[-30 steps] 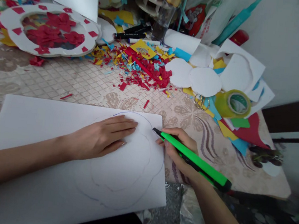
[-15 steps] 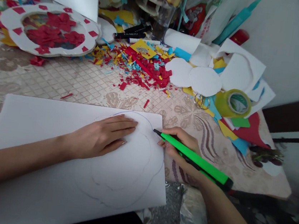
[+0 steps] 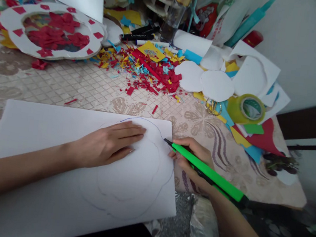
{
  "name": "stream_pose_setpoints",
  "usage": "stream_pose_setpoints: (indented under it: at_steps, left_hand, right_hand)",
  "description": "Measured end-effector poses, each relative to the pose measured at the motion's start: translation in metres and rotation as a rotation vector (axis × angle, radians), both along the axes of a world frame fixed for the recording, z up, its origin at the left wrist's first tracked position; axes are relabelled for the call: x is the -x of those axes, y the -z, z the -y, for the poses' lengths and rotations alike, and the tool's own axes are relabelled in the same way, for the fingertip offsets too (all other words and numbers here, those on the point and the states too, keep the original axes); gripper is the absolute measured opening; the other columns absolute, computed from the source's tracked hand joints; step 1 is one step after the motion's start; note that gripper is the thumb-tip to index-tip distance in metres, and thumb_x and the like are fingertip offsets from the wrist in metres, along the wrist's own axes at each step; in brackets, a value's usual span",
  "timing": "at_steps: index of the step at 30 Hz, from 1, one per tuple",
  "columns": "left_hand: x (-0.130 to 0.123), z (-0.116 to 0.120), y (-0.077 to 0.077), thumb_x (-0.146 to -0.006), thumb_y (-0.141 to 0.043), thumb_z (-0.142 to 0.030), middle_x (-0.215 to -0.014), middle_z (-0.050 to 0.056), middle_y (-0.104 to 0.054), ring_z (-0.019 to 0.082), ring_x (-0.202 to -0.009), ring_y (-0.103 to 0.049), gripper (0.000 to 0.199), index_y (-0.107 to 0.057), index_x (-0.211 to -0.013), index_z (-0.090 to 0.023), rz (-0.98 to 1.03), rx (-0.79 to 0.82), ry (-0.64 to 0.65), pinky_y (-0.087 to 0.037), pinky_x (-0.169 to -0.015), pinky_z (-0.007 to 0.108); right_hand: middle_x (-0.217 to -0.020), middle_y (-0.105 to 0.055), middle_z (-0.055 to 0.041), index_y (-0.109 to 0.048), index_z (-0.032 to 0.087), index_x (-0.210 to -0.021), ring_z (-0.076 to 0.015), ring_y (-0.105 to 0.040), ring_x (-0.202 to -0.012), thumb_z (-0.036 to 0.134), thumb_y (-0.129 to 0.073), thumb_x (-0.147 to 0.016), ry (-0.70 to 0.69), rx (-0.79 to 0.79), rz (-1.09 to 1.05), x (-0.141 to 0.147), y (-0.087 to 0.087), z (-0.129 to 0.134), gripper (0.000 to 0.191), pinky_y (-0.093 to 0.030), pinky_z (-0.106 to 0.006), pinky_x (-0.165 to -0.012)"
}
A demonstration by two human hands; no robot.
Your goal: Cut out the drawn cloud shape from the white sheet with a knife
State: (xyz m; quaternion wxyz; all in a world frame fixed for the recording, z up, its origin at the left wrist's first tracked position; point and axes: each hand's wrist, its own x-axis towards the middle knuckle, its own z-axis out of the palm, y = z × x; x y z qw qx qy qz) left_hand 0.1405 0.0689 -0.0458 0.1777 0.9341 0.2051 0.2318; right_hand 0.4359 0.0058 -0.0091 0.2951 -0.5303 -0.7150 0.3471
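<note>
On the near side of the worktop (image 3: 98,89), left hand (image 3: 106,145) lies flat, fingers spread open on the white sheet (image 3: 42,151). Right hand (image 3: 191,162) fingers grip a green pen (image 3: 209,173), tip touching the sheet's right edge.

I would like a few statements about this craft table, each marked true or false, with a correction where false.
1. The left hand lies flat on the white sheet. True.
2. The right hand holds a red pen. False: it holds a green pen.
3. The pen tip meets the sheet near its right edge. True.
4. The tape roll lies on the sheet. False: it lies beyond it, to the far right, among paper pieces.
5. Red paper scraps lie beyond the sheet. True.
</note>
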Motion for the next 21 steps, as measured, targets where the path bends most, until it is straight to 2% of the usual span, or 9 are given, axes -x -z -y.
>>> stream_pose_setpoints:
  at_steps: [3,9,16,21]
  left_hand:
    - [0.0,0.0,0.0,-0.098,-0.052,-0.02,-0.142,0.013,-0.056,0.025,-0.135,-0.05,0.041,-0.053,-0.138,-0.011,-0.012,-0.011,0.002,-0.039,-0.118,0.045]
    - [-0.001,0.0,0.001,-0.097,-0.053,-0.02,-0.142,0.013,-0.056,0.025,-0.135,-0.05,0.045,-0.051,-0.141,-0.014,0.01,0.021,0.002,-0.039,-0.118,0.046]
    - [0.0,0.0,0.001,-0.098,-0.052,-0.02,-0.141,0.014,-0.057,0.026,-0.133,-0.052,0.042,-0.053,-0.139,-0.011,-0.005,-0.018,0.009,-0.041,-0.117,0.048]
    - [-0.001,-0.001,0.001,-0.098,-0.052,-0.021,-0.14,0.014,-0.058,0.026,-0.133,-0.052,0.041,-0.054,-0.137,-0.01,-0.003,-0.02,0.011,-0.039,-0.118,0.047]
  right_hand:
    - [-0.088,-0.073,-0.0023,-0.06,0.023,-0.112,-0.0196,-0.073,-0.08,0.023,-0.06,-0.087,0.022,0.007,-0.004,-0.003,0.002,0.004,0.025,-0.058,-0.033,-0.072]
    - [-0.085,-0.073,-0.001,-0.061,0.024,-0.113,-0.0182,-0.072,-0.077,0.023,-0.061,-0.087,0.068,0.007,-0.021,-0.007,0.009,0.016,0.026,-0.057,-0.032,-0.07]
    - [-0.085,-0.073,-0.0006,-0.061,0.025,-0.113,-0.0173,-0.072,-0.076,0.015,-0.061,-0.084,0.178,0.029,-0.095,-0.005,0.02,0.03,0.031,-0.059,-0.031,-0.069]
    - [-0.084,-0.074,-0.0002,-0.06,0.025,-0.113,-0.0161,-0.073,-0.074,0.016,-0.061,-0.085,0.181,0.023,-0.112,-0.003,0.018,0.036,0.03,-0.06,-0.028,-0.068]
